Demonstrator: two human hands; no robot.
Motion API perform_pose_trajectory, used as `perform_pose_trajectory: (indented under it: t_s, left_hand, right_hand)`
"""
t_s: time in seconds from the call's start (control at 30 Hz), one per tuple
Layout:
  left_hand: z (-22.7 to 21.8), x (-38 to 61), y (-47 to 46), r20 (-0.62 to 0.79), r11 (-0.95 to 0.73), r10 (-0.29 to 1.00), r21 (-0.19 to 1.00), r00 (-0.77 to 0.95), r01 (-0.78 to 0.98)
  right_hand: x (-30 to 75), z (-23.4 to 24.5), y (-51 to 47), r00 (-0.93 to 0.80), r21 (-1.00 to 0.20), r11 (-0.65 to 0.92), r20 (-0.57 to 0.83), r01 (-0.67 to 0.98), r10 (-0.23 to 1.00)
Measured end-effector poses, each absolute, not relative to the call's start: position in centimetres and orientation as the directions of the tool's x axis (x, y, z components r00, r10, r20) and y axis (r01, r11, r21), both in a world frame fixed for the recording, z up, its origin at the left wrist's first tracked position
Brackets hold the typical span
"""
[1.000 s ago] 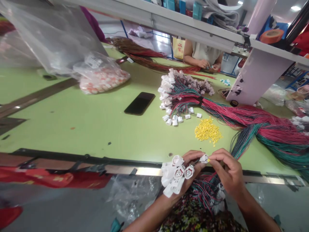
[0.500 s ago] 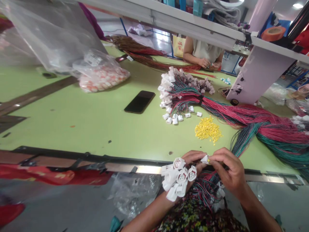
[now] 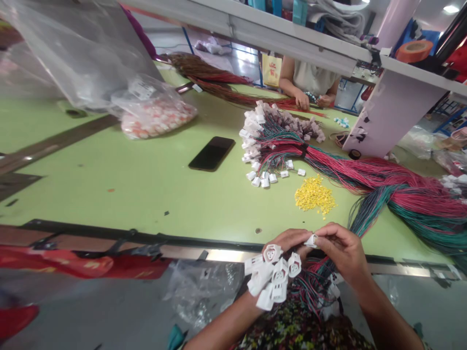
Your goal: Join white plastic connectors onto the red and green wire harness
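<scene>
Over the near edge of the bench [image 3: 109, 204], white connectors [image 3: 272, 277] bunch in the closed fingers of the left hand [image 3: 288, 240]. Fingers of the right hand [image 3: 345, 253] pinch a small white part [image 3: 311, 240]. A large red-and-green wire harness [image 3: 394, 187] lies bundled, untouched, farther along the bench.

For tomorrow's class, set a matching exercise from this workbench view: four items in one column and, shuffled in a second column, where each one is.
Items:
1. Black smartphone
2. Small yellow pieces
3. White connectors
4. Plastic bag of pinkish parts

Places:
A. On the green workbench, at the far left
B. Gathered in the left hand
C. Lying flat, left of the wire bundle
D. Heaped just below the wire bundle

Pairs: 1-C, 2-D, 3-B, 4-A
</scene>
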State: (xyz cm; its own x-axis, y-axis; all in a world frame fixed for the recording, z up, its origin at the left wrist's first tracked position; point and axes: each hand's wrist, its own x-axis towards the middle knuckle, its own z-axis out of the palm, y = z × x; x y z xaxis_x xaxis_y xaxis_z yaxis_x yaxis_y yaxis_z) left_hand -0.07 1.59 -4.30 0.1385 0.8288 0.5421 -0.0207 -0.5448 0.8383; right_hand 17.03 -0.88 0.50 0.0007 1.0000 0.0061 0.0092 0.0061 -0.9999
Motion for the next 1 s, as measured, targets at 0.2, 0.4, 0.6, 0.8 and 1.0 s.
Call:
perform_pose_trajectory:
  t_s: [0.2,0.4,0.6,0.8,1.0]
  left_hand:
    - [-3.7,-0.2,1.7,0.431,-0.437,0.876,0.899,0.215,-0.022]
    - [-3.4,-0.2,2.4,0.265,-0.235,0.924,0.962,0.277,-0.138]
    - [-2.6,-0.7,2.1,-0.105,0.238,0.943,0.877,0.317,-0.417]
    - [-2.3,-0.3,2.2,-0.119,0.261,0.93,0.881,0.348,-0.396]
    - [-3.3,0.4,2.3,-0.097,0.193,0.939,0.943,0.33,-0.272]
  right_hand:
    - [17.1,0.5,-0.8,-0.025,-0.998,-0.056,-0.056,0.002,0.998]
    - [17.4,1.2,-0.9,-0.05,-0.965,0.05,0.038,0.256,0.998]
    - [21.4,2.6,-3.1,-0.358,-0.793,0.31,0.125,0.524,0.925]
    - [23.3,1.9,-6.2,-0.667,-0.682,0.427,-0.121,0.594,0.735]
    - [20.7,3.5,-3.9,-0.416,-0.715,0.425,0.204,0.555,0.886]
